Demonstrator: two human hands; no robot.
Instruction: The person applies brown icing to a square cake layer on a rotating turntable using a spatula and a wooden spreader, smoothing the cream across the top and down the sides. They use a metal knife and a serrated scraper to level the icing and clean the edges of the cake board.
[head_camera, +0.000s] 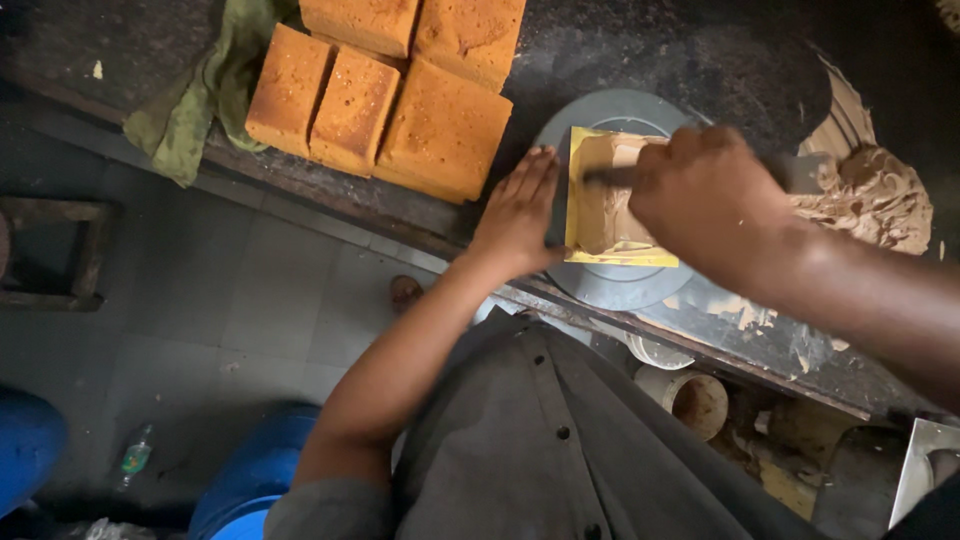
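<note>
Cake (610, 215) between hands, seemingly touching left hand (520, 215)

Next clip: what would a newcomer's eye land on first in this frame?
Probably the golden sponge cake blocks lined up at the top of the dark counter, beside a green cloth. Next, the small cake on its yellow board atop a grey turntable, where the right hand drags a spatula of tan frosting while the left hand steadies the turntable's edge.
</note>
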